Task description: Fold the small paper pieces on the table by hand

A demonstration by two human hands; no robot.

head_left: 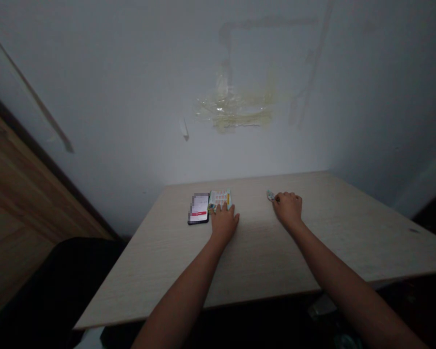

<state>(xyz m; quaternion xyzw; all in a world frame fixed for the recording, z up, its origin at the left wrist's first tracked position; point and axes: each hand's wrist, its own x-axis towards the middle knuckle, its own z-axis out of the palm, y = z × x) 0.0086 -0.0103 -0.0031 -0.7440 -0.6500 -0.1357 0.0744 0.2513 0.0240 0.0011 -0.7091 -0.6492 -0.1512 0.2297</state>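
Note:
My left hand (224, 226) lies with spread fingers on the near edge of a small printed sheet (220, 198), pale with rows of reddish print and yellow and green edges. Just left of the sheet, a dark-edged phone (199, 213) rests on the table with its screen lit, partly blurred out. Farther right, my right hand (288, 207) is closed, with thumb and fingers pinching a small pale piece with greenish print (270, 195). That piece sticks out to the left of the fingers; the rest of it is hidden by them.
The light wood table (254, 257) reaches back to a grey-white wall (131, 97). Clear tape (236, 111) clings to the wall above it. To the left are a wooden panel (22, 184) and a black object (69, 286). Dim items lie below the table's front edge.

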